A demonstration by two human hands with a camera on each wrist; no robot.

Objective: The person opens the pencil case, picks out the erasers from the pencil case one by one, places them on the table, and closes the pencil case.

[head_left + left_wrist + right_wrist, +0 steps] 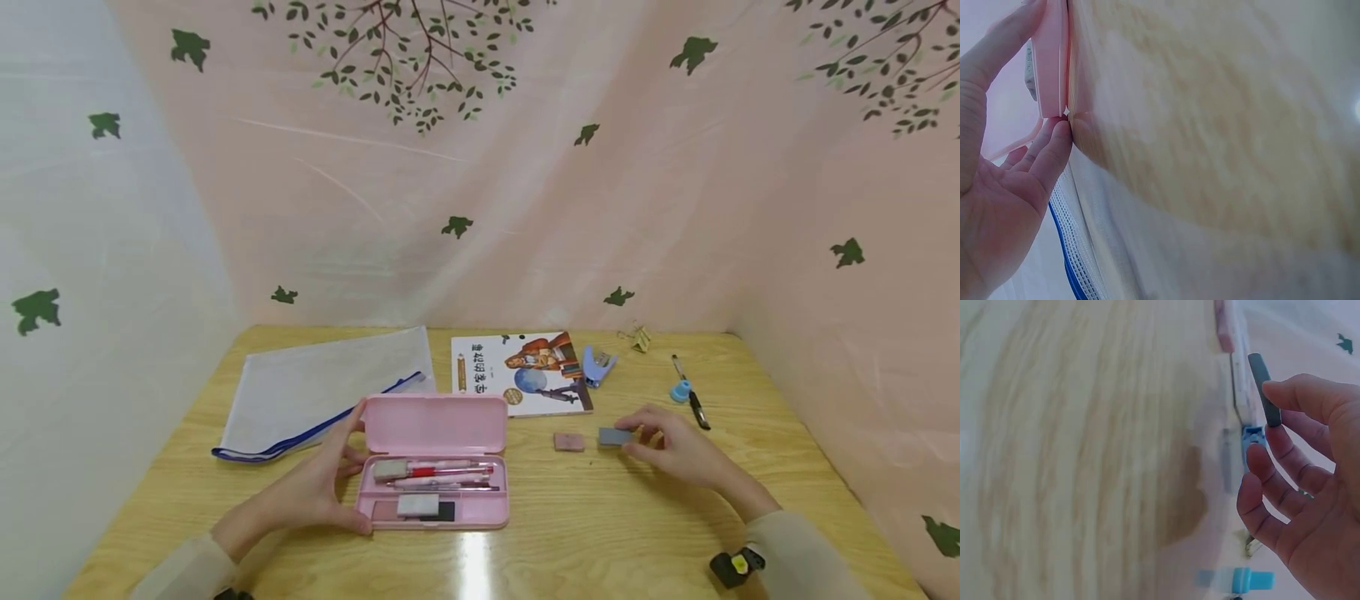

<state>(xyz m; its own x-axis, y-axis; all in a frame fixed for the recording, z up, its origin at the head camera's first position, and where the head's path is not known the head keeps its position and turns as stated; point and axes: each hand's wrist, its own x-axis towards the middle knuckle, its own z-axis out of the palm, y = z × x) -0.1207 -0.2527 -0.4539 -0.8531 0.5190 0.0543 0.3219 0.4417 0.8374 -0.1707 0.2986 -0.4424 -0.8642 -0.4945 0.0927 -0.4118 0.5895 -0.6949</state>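
My left hand (311,492) holds the left side of an open pink pencil case (502,510), thumb at the front corner and fingers by the hinge. In the left wrist view, the thumb and fingers span the end of the case. Pens (442,472) and a grey-beige eraser lie in its back compartment; a white eraser (417,505) lies over darker ones in the front compartment. My right hand (675,446) pinches a grey eraser (1264,387) between thumb and fingertips, above the table. Left of that hand lies a pink eraser (568,442).
A white mesh pouch (322,383) with a blue zip lies at the back left. Behind the case is a book (487,367), with a blue-lilac stapler (597,367) beside it. Gold binder clips (640,339), a black pen (697,408) and a small blue item (681,392) lie right.
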